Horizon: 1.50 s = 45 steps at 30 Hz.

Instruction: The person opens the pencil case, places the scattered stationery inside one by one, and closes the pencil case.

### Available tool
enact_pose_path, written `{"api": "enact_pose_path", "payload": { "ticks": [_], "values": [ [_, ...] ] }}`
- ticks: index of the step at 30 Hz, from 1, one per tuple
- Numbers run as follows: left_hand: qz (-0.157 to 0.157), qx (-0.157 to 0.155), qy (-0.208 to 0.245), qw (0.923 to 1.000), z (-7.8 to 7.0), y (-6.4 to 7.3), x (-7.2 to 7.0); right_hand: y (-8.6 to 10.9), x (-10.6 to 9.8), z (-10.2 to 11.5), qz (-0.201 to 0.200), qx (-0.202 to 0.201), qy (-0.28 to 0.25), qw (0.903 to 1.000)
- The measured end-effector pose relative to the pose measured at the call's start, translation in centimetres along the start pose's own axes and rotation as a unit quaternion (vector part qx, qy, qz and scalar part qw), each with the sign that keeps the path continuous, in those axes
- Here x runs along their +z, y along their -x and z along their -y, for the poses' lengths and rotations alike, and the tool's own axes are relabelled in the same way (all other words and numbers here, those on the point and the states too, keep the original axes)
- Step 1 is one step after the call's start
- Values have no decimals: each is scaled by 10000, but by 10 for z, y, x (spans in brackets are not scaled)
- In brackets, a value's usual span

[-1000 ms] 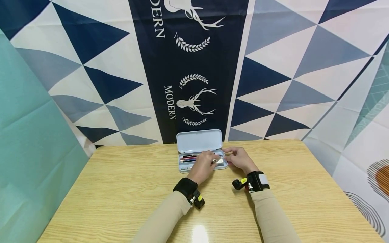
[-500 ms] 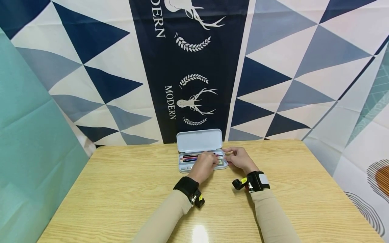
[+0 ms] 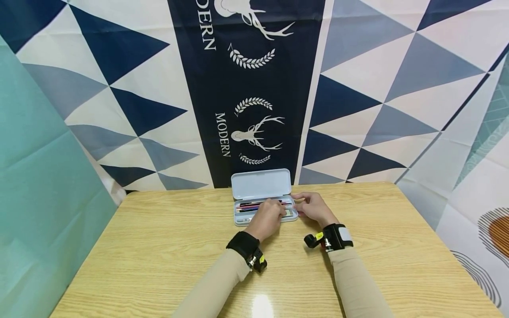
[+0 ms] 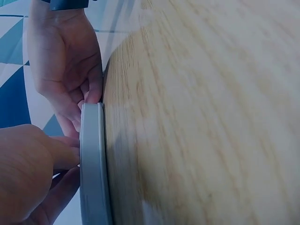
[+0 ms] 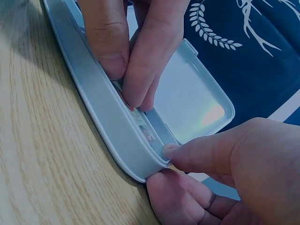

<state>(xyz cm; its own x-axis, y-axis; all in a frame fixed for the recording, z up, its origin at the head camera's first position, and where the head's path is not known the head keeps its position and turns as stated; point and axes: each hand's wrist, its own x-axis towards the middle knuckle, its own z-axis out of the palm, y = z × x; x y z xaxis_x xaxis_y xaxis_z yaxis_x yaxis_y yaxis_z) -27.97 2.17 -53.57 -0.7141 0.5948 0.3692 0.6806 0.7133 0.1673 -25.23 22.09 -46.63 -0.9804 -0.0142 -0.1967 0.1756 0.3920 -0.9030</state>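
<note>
An open light-blue pencil case (image 3: 241,223) lies near the table's back edge, its lid (image 3: 260,184) tipped back. Several pencils (image 3: 247,206) lie in it. My left hand (image 3: 265,219) reaches over the front rim with curled fingers. In the right wrist view its thumb and fingers (image 5: 140,82) are down inside, pinching a small eraser-like block in a printed wrapper (image 5: 144,126), partly hidden by them. With my right hand (image 3: 316,208) I grip the case's right end, thumb (image 5: 176,152) on the rim and fingers against the outside wall.
The wooden table (image 3: 159,256) stretches out in front of the case. Behind it hangs a patterned cloth (image 3: 254,88), close to the raised lid. A teal cloth (image 3: 47,176) hangs along the left side.
The small pale block, raised and tilted in my left fingers a second ago, now lies lower and flatter in the case's front right part. My right hand stays at the case's end.
</note>
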Motion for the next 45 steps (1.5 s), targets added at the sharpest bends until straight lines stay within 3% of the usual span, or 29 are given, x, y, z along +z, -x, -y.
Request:
{"api": "enact_pose_path", "payload": {
  "ticks": [5,16,18,19,23,25,26,28,31,35,38,40,45],
  "values": [
    [-136,51,235,9996,1,-1,-4,-2,0,0,32,-63,-51,10000],
    [-505,-288,752,9955,10,-3,-6,-2,0,-1,31,68,-7,10000],
    [-522,-331,710,9956,1,1,-25,-2,0,-1,28,86,0,10000],
    [-549,-312,683,9957,2,3,-28,-2,0,-1,32,89,9,10000],
    [-287,-530,574,9965,-16,15,-73,-2,1,-1,51,51,58,10000],
    [-313,-528,524,9967,-10,18,-73,-3,1,-2,77,47,77,9999],
    [-267,-588,501,9967,-13,20,-83,-2,0,-1,84,60,77,9999],
    [-415,-515,407,9970,-6,23,-84,-3,0,-1,76,110,49,9999],
    [-718,-364,234,9965,15,28,-74,-2,-1,-1,57,151,9,9999],
    [-620,-505,401,9960,25,37,-85,-2,-2,-1,46,111,-8,9999],
    [-309,-854,605,9940,23,46,-103,-2,-2,-1,48,75,8,10000],
    [-173,-1051,644,9922,27,52,-107,-2,-2,-2,43,46,15,10000],
    [-220,-1181,765,9898,71,69,-86,-2,-1,-2,63,3,8,10000]
  ]
}}
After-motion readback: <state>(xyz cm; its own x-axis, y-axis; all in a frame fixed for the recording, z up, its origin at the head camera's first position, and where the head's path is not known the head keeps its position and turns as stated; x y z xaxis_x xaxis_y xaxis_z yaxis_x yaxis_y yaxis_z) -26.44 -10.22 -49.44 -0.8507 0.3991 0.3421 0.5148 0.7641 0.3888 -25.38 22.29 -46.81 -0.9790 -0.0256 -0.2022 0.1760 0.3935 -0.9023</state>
